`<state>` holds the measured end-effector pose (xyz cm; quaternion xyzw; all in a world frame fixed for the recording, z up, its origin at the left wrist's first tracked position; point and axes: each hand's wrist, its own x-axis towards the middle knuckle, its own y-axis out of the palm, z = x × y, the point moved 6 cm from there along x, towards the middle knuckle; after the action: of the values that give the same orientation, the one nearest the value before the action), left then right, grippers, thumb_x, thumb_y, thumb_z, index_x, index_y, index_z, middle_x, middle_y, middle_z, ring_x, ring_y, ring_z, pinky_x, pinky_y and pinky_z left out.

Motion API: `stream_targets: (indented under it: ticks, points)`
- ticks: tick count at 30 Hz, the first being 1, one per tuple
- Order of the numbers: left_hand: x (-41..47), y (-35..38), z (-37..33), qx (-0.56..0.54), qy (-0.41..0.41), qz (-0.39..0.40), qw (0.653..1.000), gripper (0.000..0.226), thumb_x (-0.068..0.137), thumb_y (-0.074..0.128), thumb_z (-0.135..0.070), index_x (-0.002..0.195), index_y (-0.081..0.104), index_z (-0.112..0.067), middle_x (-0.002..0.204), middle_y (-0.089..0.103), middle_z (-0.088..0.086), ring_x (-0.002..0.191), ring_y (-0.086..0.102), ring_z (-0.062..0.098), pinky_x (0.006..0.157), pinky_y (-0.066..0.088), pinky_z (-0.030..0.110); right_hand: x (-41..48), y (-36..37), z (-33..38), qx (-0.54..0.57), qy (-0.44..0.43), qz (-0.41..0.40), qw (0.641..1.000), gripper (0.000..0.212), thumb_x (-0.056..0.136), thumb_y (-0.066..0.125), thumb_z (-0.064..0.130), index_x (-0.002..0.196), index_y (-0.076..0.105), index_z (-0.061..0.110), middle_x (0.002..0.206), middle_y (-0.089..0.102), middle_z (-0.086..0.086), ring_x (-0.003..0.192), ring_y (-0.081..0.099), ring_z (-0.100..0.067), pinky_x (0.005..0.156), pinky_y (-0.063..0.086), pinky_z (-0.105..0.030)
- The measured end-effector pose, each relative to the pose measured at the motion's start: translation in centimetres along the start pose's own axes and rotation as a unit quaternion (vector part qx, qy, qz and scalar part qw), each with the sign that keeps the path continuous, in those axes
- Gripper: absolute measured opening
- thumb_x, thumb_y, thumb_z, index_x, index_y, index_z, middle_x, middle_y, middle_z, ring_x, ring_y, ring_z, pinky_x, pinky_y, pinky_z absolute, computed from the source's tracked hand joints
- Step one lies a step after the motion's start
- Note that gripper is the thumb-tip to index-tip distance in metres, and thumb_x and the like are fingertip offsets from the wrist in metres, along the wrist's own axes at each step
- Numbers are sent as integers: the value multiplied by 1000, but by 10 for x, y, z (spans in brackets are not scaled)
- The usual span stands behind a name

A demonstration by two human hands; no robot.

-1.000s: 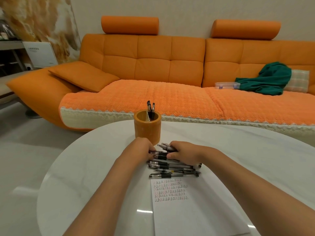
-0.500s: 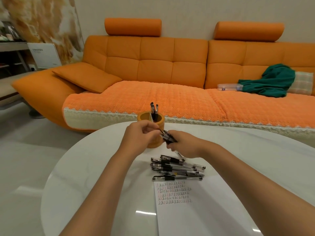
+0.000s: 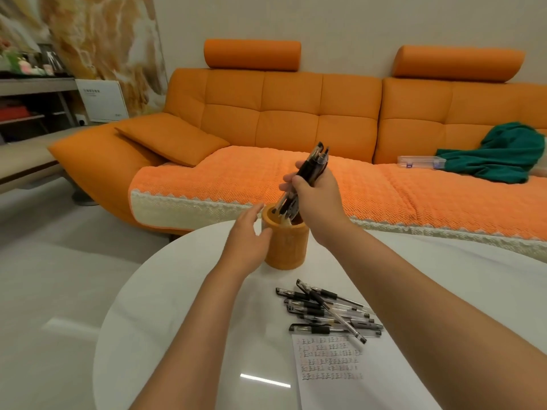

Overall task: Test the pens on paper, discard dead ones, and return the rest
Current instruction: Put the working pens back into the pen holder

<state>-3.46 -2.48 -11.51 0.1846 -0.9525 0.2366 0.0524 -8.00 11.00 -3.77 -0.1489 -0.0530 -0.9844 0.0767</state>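
Big orange sofa (image 3: 266,113) fills the back of the room, with a green cloth (image 3: 503,155) bunched on the right seat and a clear plastic box (image 3: 420,161) just beside it. Up front there's a round white table (image 3: 177,291) holding a sheet of paper (image 3: 340,389) that has rows of little test scribbles across its top. The right hand (image 3: 316,196) sits right over the orange pen cup (image 3: 285,247), so I can't really see into the opening, and the left hand (image 3: 248,235) covers part of the cup's left side. Half a second ago both hands were low in front of the cup, fiddling with a few pens together. Now the right one has lifted and is wrapped tight round a bundle of pens (image 3: 313,164), while the left has gone over to the cup, fingers fairly straight and resting against its side and rim. The bundle is black-capped, tilted, with its lower ends poking into the cup's mouth. The loose pens (image 3: 328,312) are still piled on the table between the cup and the paper, clear barrels with black grips, one lying slantwise across the rest.
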Motion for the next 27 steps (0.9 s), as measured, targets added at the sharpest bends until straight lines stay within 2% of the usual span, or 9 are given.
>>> stream_targets:
  ticks: [2,4,10,13,17,19,24,27]
  points:
    - [1,5,4,-11,-1,38,999,62,99,59,-23,153,33,-33,158,34,-8,146,32,16,116,35,49,5,6,-7,-7,-9,-40,999,19,102,49,9,118,50,19,97,67,-4,85,70,-14,75,54,-27]
    - [3,5,4,-4,17,44,999,60,98,61,-22,152,37,-30,156,37,-8,144,35,16,116,35,48,8,10,-14,-41,-32,-56,997,18,102,49,11,117,50,22,96,66,0,84,69,-10,75,54,-26]
    - [1,3,2,9,64,30,997,54,96,62,-18,147,47,-30,143,46,-6,129,47,14,105,41,34,6,18,-37,-207,-55,-3,977,25,100,56,17,125,51,19,104,62,8,90,62,-10,72,47,-19]
    - [2,0,5,21,56,18,998,49,97,61,-22,145,50,-27,140,48,-7,127,50,14,105,45,38,8,15,-40,-267,-51,2,962,28,99,58,19,127,52,16,104,59,5,92,60,-17,76,49,-29]
    - [3,-4,4,31,49,11,998,50,102,53,-27,150,39,-27,150,42,-6,134,44,14,110,42,41,9,21,-40,-356,-58,46,931,24,99,57,21,121,49,14,98,61,-3,79,58,-20,61,45,-31]
    - [3,-7,-1,7,65,7,998,55,103,50,-25,154,30,-31,155,37,-8,138,39,12,112,40,44,8,25,-41,-422,-65,69,901,23,98,57,26,115,46,15,90,58,-4,72,54,-21,55,41,-34]
    - [5,-12,-21,-64,114,9,991,62,104,48,-25,154,19,-47,158,34,-12,142,35,7,113,39,41,2,26,-42,-544,-92,114,826,16,98,52,33,97,46,19,85,45,1,80,46,-25,62,34,-35]
    - [3,-7,-28,-32,141,22,989,59,105,46,-25,154,22,-46,159,33,-11,144,32,8,114,37,37,-1,25,-43,-555,-85,139,816,16,98,50,31,90,44,18,82,37,3,75,43,-22,60,30,-33]
